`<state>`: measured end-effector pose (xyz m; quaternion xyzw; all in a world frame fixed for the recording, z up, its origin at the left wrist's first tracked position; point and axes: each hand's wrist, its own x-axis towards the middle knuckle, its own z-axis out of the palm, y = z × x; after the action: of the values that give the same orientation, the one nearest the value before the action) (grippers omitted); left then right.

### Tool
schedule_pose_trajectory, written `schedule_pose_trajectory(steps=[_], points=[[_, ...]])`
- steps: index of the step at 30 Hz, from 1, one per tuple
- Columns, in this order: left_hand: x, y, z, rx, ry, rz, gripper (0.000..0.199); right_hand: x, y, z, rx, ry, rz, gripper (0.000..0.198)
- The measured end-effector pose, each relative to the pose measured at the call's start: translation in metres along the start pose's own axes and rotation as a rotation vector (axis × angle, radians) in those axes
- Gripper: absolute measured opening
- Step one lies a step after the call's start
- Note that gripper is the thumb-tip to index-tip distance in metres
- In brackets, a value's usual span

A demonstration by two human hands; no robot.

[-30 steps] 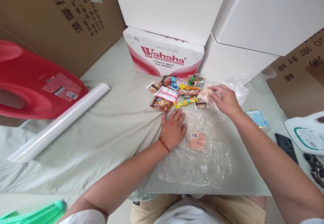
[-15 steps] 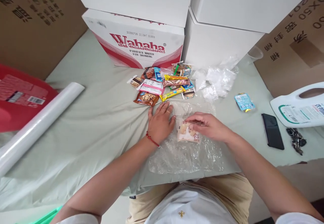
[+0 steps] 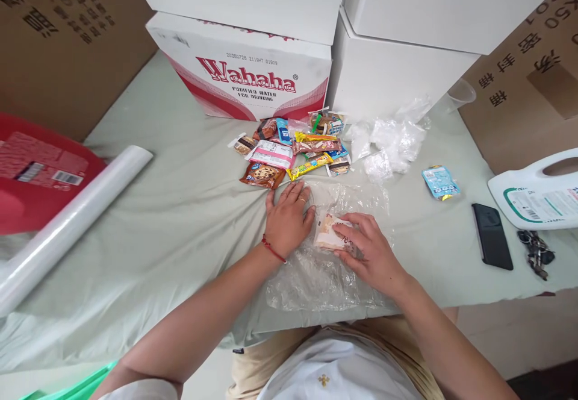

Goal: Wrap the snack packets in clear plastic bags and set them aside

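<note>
A sheet of clear plastic wrap (image 3: pixel 307 285) lies spread in front of me, with a small cream-coloured snack packet (image 3: pixel 326 231) at its middle. My left hand (image 3: pixel 288 222) rests flat with fingers stretched out, over the wrap's upper left part. My right hand (image 3: pixel 372 249) has hold of the packet from its right side, the fingers across its top and the thumb along its near edge. Part of the packet is hidden under those fingers. Just beyond my left hand is a pile of wrapped snacks, among them a brown cookie packet (image 3: pixel 262 175) and a yellow snack bar (image 3: pixel 310 166).
Crumpled clear plastic (image 3: pixel 397 141) lies right of the pile, before white boxes and a Wahaha carton (image 3: pixel 253 75). At right are a blue packet (image 3: pixel 440 182), a phone (image 3: pixel 492 235), keys (image 3: pixel 536 252) and a white jug (image 3: pixel 537 189). A film roll (image 3: pixel 81 222) lies left.
My right hand has turned and come down lower, its fingers now spread across the packet and its thumb at the near edge. The left hand stays in place.
</note>
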<state>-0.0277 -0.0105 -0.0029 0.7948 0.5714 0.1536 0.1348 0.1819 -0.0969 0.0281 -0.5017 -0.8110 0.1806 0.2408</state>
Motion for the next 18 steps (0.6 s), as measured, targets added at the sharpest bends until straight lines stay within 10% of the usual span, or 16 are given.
schedule_pose_trajectory(steps=[12,18], points=[[-0.001,-0.001,0.001,-0.009,0.008,-0.019,0.048,-0.008,0.021,0.0,0.0,-0.066,-0.068,0.058],[-0.001,-0.001,0.001,-0.002,0.006,-0.01,0.048,0.001,0.027,-0.016,0.061,0.115,-0.024,0.045]])
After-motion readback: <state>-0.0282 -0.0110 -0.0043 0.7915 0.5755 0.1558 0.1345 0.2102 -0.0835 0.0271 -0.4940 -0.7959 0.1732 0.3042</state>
